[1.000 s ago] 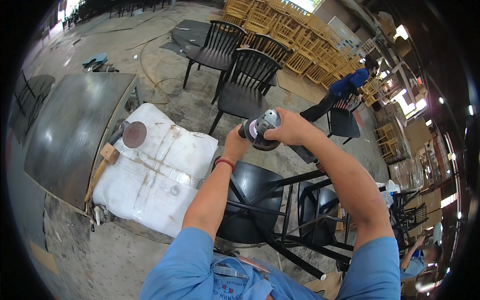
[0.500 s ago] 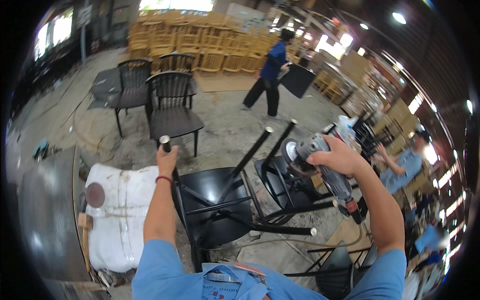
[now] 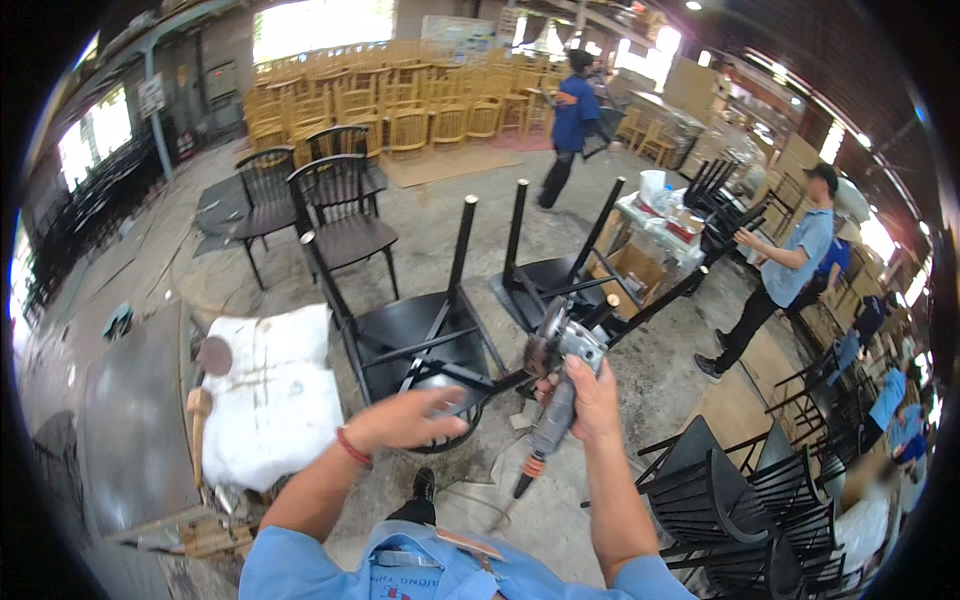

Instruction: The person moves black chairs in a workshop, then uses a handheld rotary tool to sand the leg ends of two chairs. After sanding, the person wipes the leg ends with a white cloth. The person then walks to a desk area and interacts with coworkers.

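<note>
In my right hand [image 3: 597,392] is a grey angle grinder [image 3: 556,412], its round disc [image 3: 541,352] turned toward the far left. My left hand [image 3: 415,418] reaches in from the left with its fingers stretched apart, holding nothing. It hovers over the near part of an upturned black chair [image 3: 405,325], whose legs point up and away with pale tips; whether it touches the chair I cannot tell. Just right of that chair lies a second upturned black chair [image 3: 540,285], partly hidden behind the grinder.
To my left are a white padded bundle [image 3: 275,420], a brown round disc [image 3: 214,355], a mallet [image 3: 198,420] and a metal-topped table [image 3: 130,430]. Upright dark chairs [image 3: 345,225] stand ahead. Black chairs [image 3: 705,490] crowd the right, where a co-worker [image 3: 800,250] stands.
My left hand has let go of the chair leg and come nearer, opening. My right hand has brought the grinder inward and lower. The far person has moved away to the right.
</note>
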Tool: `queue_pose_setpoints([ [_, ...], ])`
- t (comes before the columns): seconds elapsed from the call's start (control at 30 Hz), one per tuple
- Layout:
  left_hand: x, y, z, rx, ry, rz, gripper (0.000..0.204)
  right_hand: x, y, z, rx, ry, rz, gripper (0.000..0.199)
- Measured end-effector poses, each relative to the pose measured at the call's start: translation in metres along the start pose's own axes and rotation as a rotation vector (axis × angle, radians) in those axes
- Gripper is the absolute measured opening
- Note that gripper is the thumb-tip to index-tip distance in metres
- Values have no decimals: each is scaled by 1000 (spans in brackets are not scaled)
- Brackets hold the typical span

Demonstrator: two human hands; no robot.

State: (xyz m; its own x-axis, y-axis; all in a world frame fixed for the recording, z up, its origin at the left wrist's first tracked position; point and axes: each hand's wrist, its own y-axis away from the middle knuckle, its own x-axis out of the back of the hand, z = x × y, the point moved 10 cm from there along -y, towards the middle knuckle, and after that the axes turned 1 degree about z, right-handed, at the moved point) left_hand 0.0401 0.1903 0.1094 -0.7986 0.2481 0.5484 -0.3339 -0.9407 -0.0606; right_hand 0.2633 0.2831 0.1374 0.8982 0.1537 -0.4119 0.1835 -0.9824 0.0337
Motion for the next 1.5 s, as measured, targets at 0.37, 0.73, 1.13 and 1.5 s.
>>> queue_pose_setpoints([
  [0.37,-35,182,5,289,874,557,73,-214,110,66,-29,385,-814,62],
  [0.73,56,380,-227,593,718,1047,38,-152,263,383,-843,981,-881,55],
  [1.13,140,437,-371,789,56,1249,40,13,353,359,-1063,1325,-180,32],
  [1.5,57,622,-357,1382,-161,1106,36,-21,317,396,-1004,1199,-269,30],
])
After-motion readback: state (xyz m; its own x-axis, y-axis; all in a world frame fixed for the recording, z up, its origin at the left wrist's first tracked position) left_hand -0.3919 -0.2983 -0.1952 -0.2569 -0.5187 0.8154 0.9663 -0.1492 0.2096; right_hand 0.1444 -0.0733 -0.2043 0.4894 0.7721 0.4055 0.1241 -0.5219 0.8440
